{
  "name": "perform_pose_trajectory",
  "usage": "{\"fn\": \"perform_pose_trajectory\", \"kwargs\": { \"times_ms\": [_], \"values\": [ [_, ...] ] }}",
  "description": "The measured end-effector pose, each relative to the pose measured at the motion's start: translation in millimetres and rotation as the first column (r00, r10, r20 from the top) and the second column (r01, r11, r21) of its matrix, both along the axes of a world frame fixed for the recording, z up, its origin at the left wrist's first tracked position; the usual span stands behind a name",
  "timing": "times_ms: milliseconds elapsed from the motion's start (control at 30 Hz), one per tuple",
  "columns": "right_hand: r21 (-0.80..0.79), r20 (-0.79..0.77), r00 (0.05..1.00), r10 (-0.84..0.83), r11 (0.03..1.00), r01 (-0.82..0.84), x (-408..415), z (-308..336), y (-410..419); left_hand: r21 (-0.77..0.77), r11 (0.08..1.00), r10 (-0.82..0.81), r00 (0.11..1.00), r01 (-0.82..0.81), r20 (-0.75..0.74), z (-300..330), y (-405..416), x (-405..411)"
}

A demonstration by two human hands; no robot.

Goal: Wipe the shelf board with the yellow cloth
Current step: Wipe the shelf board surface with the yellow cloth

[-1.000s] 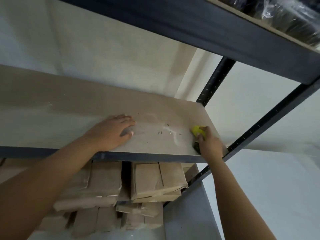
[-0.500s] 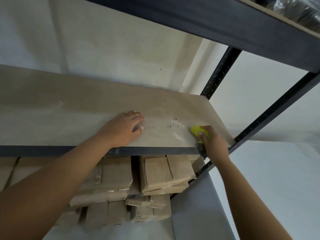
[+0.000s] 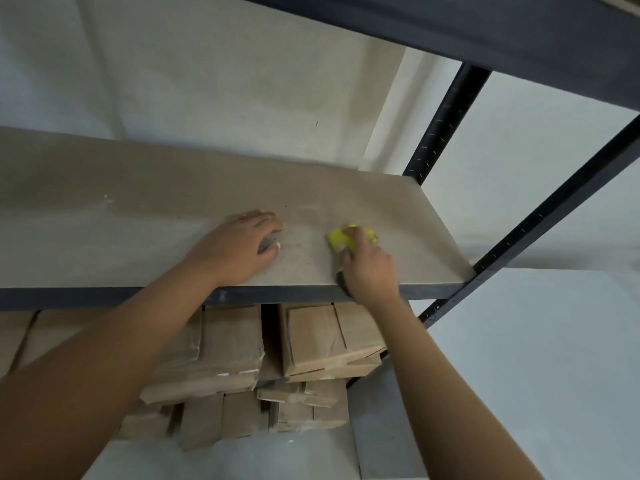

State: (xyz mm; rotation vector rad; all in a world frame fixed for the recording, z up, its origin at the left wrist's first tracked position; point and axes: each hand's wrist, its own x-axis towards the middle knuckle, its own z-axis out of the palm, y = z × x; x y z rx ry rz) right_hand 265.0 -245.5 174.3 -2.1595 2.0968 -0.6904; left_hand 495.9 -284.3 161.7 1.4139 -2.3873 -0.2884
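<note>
The shelf board [image 3: 138, 220] is a bare tan panel in a dark metal frame, dusty, with small dark specks near its front right. My right hand [image 3: 370, 268] grips the bunched yellow cloth [image 3: 337, 239] and presses it on the board close to the front edge. A dark part of the cloth hangs below my wrist. My left hand [image 3: 239, 247] lies flat on the board, palm down, fingers together, a short way left of the cloth, holding nothing.
Brown paper packages [image 3: 325, 337] are stacked on the shelf below. Dark slotted uprights [image 3: 446, 123] stand at the right end of the board. Another dark shelf beam [image 3: 485, 32] runs overhead. A pale wall is behind.
My right hand has slid the yellow cloth leftward along the board, away from the right end and closer to my left hand. The left hand stays flat in place.
</note>
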Motion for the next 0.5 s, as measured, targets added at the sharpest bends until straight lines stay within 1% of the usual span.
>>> {"fn": "perform_pose_trajectory", "kwargs": {
  "times_ms": [67, 133, 233, 267, 333, 433, 500],
  "values": [
    [-0.074, 0.022, 0.996, 0.084, 0.994, -0.082, 19, -3, 17, -0.002, 1.000, 0.002, 1.000, -0.002, 0.001, 1, 1, -1],
    [-0.104, 0.032, 0.987, 0.155, 0.983, -0.151, 20, -2, 28, 0.000, 1.000, 0.011, 1.000, -0.011, -0.021, 2, 4, -1],
    [-0.037, 0.090, 0.974, 0.208, 0.978, -0.205, -4, 6, 29, 0.021, 0.999, 0.029, 0.999, -0.028, -0.037, 3, 9, 3],
    [-0.025, 0.108, 0.976, 0.187, 0.982, -0.186, -16, 10, 23, 0.026, 0.999, 0.031, 0.999, -0.030, -0.030, 3, 10, 6],
    [0.016, 0.128, 0.987, 0.094, 0.995, -0.097, -43, 15, 4, 0.028, 0.999, 0.031, 1.000, -0.031, -0.002, 5, 11, 15],
    [0.125, 0.086, 0.994, -0.061, 0.991, 0.050, -74, 19, -34, 0.014, 0.998, 0.057, 0.998, -0.057, 0.019, 6, 13, 25],
    [0.165, 0.082, 0.989, -0.127, 0.980, 0.112, -78, 22, -57, -0.015, 0.996, 0.087, 0.996, -0.087, 0.014, 6, 15, 25]
  ]
}}
